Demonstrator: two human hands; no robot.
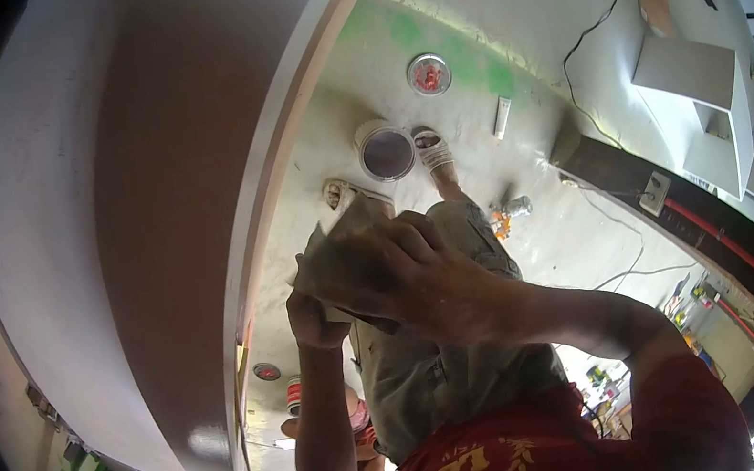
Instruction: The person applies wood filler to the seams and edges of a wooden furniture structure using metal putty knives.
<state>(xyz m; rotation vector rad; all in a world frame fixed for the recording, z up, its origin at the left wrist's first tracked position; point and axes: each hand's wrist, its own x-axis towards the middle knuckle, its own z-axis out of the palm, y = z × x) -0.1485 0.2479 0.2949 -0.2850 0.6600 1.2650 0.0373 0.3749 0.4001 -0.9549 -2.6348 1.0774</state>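
Observation:
In front of my lap I hold a dull grey-brown sheet (338, 252), folded or crumpled and smeared by motion; its exact material I cannot make out. My left hand (316, 323) grips its lower edge from the left. Over its right side my right hand (436, 275) is closed, with fingers bent across it. Part of the sheet is hidden under the right hand. Between my feet, on the floor, stands an open bucket (388, 154) with greyish-purple contents.
A large pale panel (165, 169) rises close on my left. A round lid (429, 75) with red marks and a white strip (503, 117) lie on the floor ahead. Cables, a power strip (655, 193) and a white cabinet (705, 103) are right. Another person (364, 440) is behind, lower left.

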